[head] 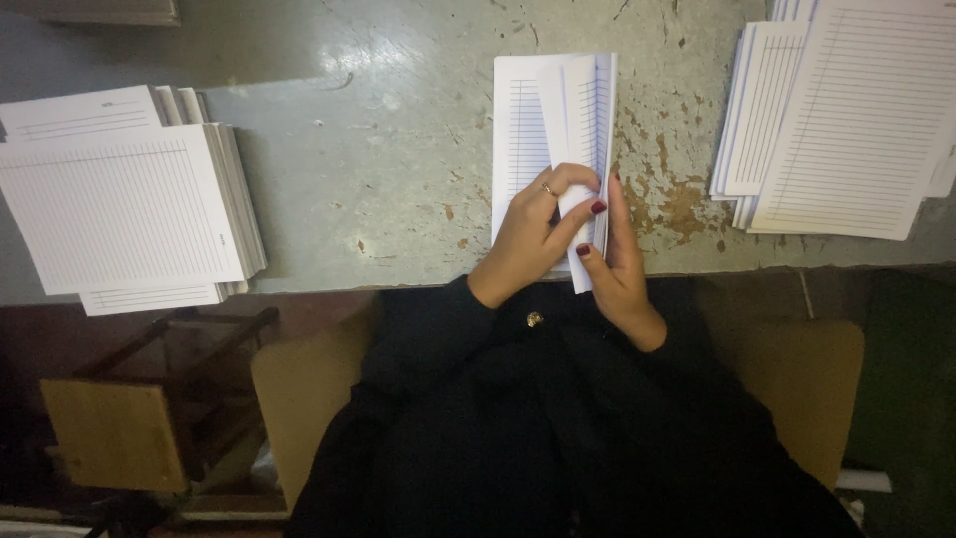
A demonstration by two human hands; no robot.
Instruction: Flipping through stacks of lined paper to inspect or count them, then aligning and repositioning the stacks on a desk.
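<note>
Both the left hand [533,234] and right hand [619,269] grasp a half-folded lined sheet bundle [553,130] at the table's [398,179] near edge; stacks wait at the left edge [119,204] and right edge [846,110].

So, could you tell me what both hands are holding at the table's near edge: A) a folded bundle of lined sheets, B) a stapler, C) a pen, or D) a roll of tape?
A: the left hand and right hand grip a folded bundle of lined sheets lying on the worn table.
</note>
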